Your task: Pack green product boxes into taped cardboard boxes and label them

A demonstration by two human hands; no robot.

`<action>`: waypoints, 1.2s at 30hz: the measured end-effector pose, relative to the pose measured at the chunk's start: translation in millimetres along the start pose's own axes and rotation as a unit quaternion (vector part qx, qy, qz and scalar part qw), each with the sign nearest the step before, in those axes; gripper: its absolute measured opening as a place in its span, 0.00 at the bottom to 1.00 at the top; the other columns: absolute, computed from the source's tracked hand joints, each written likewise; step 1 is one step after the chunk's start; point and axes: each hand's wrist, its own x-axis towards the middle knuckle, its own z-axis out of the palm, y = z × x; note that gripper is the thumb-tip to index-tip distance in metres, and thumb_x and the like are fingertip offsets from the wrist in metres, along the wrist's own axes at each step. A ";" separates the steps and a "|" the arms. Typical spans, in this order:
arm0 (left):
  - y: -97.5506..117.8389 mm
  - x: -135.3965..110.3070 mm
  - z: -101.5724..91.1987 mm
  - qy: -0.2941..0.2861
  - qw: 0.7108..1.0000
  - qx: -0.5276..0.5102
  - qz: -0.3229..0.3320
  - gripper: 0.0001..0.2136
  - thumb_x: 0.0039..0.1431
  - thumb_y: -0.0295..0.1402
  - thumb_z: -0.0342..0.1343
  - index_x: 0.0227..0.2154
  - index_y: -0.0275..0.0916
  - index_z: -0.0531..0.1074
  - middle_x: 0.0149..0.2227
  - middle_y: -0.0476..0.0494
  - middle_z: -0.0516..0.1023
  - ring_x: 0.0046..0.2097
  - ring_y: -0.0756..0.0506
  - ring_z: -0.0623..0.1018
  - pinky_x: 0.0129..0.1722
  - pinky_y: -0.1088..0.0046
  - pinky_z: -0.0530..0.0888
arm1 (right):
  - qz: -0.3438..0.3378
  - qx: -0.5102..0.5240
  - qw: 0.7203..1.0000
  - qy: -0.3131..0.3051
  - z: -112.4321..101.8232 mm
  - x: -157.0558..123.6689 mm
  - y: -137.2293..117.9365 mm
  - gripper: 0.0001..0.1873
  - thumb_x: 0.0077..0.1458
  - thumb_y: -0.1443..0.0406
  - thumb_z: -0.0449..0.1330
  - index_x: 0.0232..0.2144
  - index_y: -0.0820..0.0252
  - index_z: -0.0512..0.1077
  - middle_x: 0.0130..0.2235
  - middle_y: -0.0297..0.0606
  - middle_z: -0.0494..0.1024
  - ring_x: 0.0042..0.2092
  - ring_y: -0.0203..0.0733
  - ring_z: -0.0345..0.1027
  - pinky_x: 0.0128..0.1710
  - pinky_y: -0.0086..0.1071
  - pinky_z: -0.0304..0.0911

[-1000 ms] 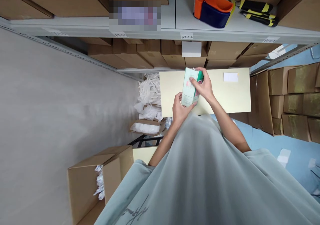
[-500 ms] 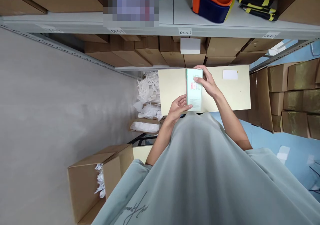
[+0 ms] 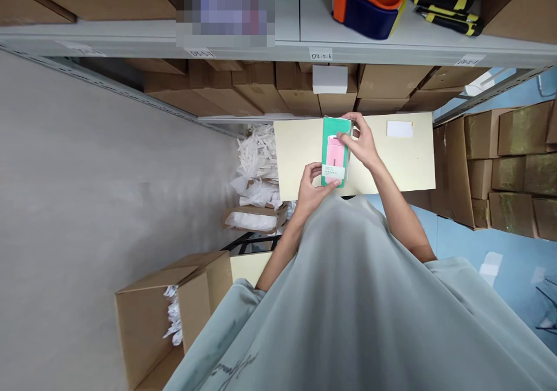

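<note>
Between my two hands is a slim green box [image 3: 327,147] with a pink bottle-like picture and a pale band on its face. My left hand [image 3: 312,187] grips the lower left corner, thumb on the front and fingers round the edge. At the upper right, my right hand [image 3: 360,141] is closed on the box, thumb on its face and fingertips at the top edge. The box is held above the cream tabletop [image 3: 300,147], and its back is hidden.
A white card [image 3: 399,129] lies on the table's right side. On the shelf above are an orange and blue tape dispenser [image 3: 369,5] and yellow-black cutters [image 3: 448,11]. Cartons [image 3: 509,165] stack at right; shredded paper [image 3: 257,153] is at left. An open carton [image 3: 148,321] stands lower left.
The box has been turned over: its pale printed side faced me before, and now the green side with the pink picture does. Both hands stay on it.
</note>
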 end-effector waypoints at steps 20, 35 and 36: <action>-14.3 8.8 0.1 0.096 0.990 0.099 0.022 0.34 0.41 0.36 0.82 0.49 0.46 0.70 0.52 0.42 0.80 0.54 0.40 0.82 0.52 0.62 0.82 | 0.048 0.030 0.998 -0.016 -9.7 6.6 9.2 0.26 0.58 0.42 0.73 0.47 0.48 0.71 0.54 0.38 0.80 0.58 0.51 0.73 0.59 0.47 0.77; -33.4 33.4 -24.1 -0.010 0.934 -0.236 -0.268 0.28 0.56 0.62 0.74 0.37 0.43 0.73 0.41 0.34 0.87 0.52 0.34 0.88 0.59 0.50 0.85 | 0.015 -0.014 0.999 0.036 -12.7 -5.1 1.2 0.32 0.59 0.37 0.70 0.54 0.47 0.73 0.65 0.44 0.75 0.64 0.54 0.73 0.55 0.44 0.80; -34.5 38.7 -24.0 -0.012 0.930 -0.241 -0.277 0.27 0.57 0.61 0.73 0.37 0.43 0.74 0.41 0.34 0.87 0.51 0.34 0.88 0.59 0.51 0.85 | 0.005 -0.022 0.999 0.037 -11.1 -7.9 -5.8 0.32 0.60 0.36 0.69 0.55 0.47 0.73 0.68 0.45 0.72 0.66 0.55 0.72 0.55 0.45 0.80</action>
